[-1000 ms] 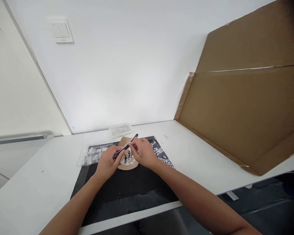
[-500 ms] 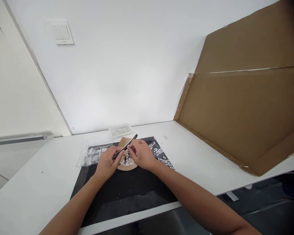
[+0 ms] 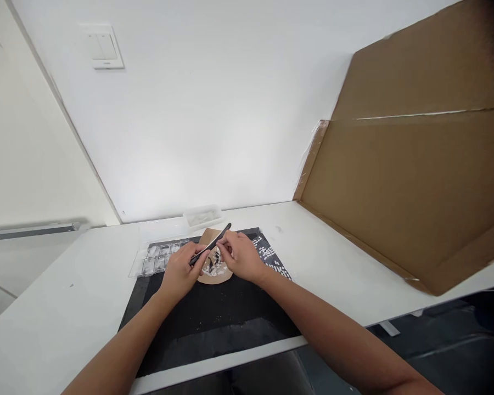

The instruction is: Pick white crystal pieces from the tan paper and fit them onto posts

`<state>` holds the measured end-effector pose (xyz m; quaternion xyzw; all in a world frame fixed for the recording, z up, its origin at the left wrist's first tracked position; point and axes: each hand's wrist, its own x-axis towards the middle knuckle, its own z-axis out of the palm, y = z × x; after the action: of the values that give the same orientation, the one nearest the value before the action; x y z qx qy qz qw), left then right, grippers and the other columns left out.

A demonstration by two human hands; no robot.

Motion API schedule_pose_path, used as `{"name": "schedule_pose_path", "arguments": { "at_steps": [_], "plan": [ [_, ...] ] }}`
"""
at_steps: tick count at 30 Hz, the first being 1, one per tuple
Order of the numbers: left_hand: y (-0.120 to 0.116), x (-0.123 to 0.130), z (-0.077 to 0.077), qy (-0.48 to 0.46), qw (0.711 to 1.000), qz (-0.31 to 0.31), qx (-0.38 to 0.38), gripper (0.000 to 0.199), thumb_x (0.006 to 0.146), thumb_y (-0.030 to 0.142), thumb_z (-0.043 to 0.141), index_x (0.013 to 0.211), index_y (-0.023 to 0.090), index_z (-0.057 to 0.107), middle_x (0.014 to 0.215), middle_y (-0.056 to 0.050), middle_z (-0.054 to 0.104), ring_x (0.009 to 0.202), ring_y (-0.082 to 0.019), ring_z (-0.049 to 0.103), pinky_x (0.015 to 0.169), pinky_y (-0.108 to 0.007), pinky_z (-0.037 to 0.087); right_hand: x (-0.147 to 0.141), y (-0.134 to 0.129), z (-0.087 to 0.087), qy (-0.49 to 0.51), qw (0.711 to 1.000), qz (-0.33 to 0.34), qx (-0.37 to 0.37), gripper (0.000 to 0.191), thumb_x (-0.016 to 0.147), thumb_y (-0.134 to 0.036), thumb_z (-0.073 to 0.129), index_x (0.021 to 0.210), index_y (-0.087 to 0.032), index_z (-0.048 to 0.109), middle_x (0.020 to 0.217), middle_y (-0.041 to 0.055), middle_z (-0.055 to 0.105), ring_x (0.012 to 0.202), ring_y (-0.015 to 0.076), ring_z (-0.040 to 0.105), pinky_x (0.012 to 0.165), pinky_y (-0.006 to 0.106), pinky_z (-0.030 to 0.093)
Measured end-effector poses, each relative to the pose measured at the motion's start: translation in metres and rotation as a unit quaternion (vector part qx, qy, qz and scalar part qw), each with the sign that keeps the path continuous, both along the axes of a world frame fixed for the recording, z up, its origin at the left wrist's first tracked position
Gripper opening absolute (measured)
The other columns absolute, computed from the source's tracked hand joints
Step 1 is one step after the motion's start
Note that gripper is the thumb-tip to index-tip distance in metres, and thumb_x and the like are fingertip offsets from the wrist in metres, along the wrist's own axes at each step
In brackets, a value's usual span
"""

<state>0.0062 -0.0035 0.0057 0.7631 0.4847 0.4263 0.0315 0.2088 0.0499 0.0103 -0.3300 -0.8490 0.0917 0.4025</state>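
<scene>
My left hand (image 3: 179, 272) is closed round a slim black stick-shaped tool (image 3: 224, 232) with a pale strip along it, tilted up to the right. Against the tool's middle, my right hand (image 3: 243, 258) has its fingertips pinched together; whatever is between them is too small to make out. Below both hands lies a tan rounded piece (image 3: 214, 280), like paper or card, scattered with white and black bits. It rests on a black mat (image 3: 201, 315). Small white pieces (image 3: 267, 252) sit in rows on a dark sheet right of my right hand.
A clear compartment box (image 3: 150, 265) with whitish contents stands left of my left hand. Behind the mat is a small translucent tray (image 3: 201, 218) with pale pieces. A large cardboard sheet (image 3: 399, 181) leans at the right of the white table (image 3: 45, 318), against the wall.
The view has shifted slightly. Both hands keep nearly the same pose on the black tool, with only a slight movement of my right fingers along it.
</scene>
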Motion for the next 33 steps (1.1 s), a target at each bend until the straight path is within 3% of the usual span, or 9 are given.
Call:
{"name": "schedule_pose_path", "arguments": {
  "at_steps": [3,10,18,26,29,33],
  "plan": [
    [0.000,0.000,0.001,-0.002,1.000,0.003,0.000,0.018,0.100,0.036,0.054,0.102,0.024,0.067,0.083,0.000,0.067,0.064,-0.013,0.065,0.066,-0.027,0.049,-0.004,-0.005,0.000,-0.009,1.000,-0.002,0.017,0.011,0.100,-0.026,0.050,0.090,-0.023,0.049,0.068,-0.0028,0.069,0.067,0.0183,0.064,0.085,0.034,0.041],
    [0.000,0.001,0.000,0.001,1.000,-0.005,-0.005,0.019,0.101,0.036,0.053,0.102,0.024,0.067,0.081,0.000,0.067,0.062,-0.013,0.064,0.063,-0.027,0.049,0.008,0.009,0.006,0.049,0.995,-0.083,-0.030,0.012,0.103,-0.027,0.045,0.091,-0.024,0.045,0.067,-0.0042,0.069,0.058,0.0171,0.061,0.068,0.030,0.040],
    [0.000,0.000,-0.001,-0.001,1.000,-0.001,-0.003,0.020,0.101,0.038,0.052,0.101,0.023,0.067,0.081,0.000,0.068,0.062,-0.014,0.065,0.064,-0.028,0.050,-0.003,-0.003,0.001,-0.011,1.000,0.024,0.002,0.010,0.102,-0.024,0.048,0.092,-0.023,0.047,0.072,-0.0026,0.070,0.065,0.0171,0.062,0.084,0.033,0.042],
    [0.000,0.002,0.000,0.005,1.000,-0.007,-0.002,0.020,0.100,0.037,0.053,0.100,0.024,0.068,0.079,0.000,0.067,0.062,-0.014,0.065,0.065,-0.028,0.050,0.009,0.008,0.009,0.042,0.998,-0.045,-0.034,0.011,0.104,-0.028,0.044,0.094,-0.023,0.047,0.069,-0.0020,0.069,0.060,0.0177,0.062,0.068,0.030,0.042],
    [0.001,0.001,-0.002,0.004,1.000,-0.006,-0.004,0.020,0.100,0.038,0.053,0.099,0.023,0.067,0.078,0.000,0.067,0.062,-0.014,0.065,0.065,-0.027,0.049,0.008,0.009,0.006,0.035,0.998,-0.032,-0.029,0.010,0.104,-0.027,0.043,0.096,-0.023,0.047,0.069,-0.0025,0.070,0.059,0.0173,0.061,0.075,0.031,0.043],
    [0.001,-0.001,-0.002,0.003,1.000,-0.004,-0.005,0.021,0.101,0.038,0.052,0.103,0.024,0.067,0.081,0.000,0.068,0.063,-0.014,0.065,0.063,-0.027,0.049,-0.005,-0.003,0.000,-0.034,0.999,-0.007,0.039,0.013,0.103,-0.026,0.044,0.092,-0.022,0.049,0.071,0.0000,0.070,0.062,0.0182,0.060,0.086,0.035,0.041]
  ]
}}
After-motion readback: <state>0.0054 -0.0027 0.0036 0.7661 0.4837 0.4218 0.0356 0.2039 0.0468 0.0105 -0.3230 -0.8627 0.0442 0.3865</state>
